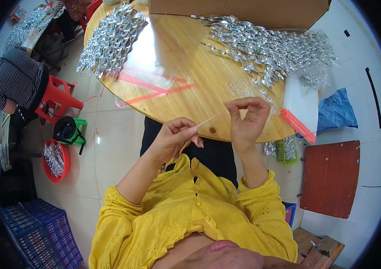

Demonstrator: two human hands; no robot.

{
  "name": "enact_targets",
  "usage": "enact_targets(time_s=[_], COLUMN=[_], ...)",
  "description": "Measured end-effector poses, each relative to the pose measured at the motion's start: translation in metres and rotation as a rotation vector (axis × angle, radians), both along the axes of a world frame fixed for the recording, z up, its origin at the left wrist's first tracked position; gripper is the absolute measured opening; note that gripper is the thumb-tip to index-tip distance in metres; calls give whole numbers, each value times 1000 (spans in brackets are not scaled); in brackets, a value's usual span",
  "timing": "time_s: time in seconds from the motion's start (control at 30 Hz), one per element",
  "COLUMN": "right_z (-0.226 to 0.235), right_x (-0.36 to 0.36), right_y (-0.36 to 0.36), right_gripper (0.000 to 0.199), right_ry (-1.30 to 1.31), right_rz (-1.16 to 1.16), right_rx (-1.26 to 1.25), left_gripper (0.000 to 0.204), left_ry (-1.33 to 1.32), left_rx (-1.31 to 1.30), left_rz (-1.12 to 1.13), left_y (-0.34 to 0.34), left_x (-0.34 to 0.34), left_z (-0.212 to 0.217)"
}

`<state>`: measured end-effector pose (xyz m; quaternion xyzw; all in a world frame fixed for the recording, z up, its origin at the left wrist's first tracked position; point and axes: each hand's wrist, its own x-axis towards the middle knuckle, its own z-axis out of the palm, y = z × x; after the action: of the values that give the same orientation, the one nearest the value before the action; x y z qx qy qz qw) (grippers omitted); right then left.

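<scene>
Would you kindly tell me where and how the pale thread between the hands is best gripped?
Probably mid-span, pinched from the table's far side: the pale thread runs straight there between left hand and right hand, whose forearms crowd the near side.

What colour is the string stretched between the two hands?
The string looks whitish, best seen in the head view.

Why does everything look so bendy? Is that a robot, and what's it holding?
No robot, just a person in a yellow top. One of two cameras worn on the head looks down, and its wide lens bends straight edges. The left hand and right hand pinch a thin, pale thread, stretched between them. On the wooden table lie silver twisted strips in a left heap and a right heap, plus clear plastic with pink bands. A cardboard box sits at the far side.
</scene>
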<state>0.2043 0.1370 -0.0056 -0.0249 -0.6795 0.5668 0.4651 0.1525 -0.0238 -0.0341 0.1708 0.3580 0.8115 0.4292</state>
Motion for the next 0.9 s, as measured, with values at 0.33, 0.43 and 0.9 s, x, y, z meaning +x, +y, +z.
enact_targets(time_s=[0.33, 0.43, 0.9], right_z=[-13, -8, -15], right_x=[31, 29, 43], right_y=[-33, -31, -35], right_gripper=[42, 37, 31], right_ry=[-24, 33, -315], right_rz=[31, 107, 126], right_rx=[592, 450, 359], left_gripper=[27, 17, 9], left_ry=[788, 999, 263], left_rx=[-242, -296, -178], left_rz=[311, 408, 202], left_y=[0, -1, -4], left_x=[15, 16, 14], left_z=[8, 11, 17])
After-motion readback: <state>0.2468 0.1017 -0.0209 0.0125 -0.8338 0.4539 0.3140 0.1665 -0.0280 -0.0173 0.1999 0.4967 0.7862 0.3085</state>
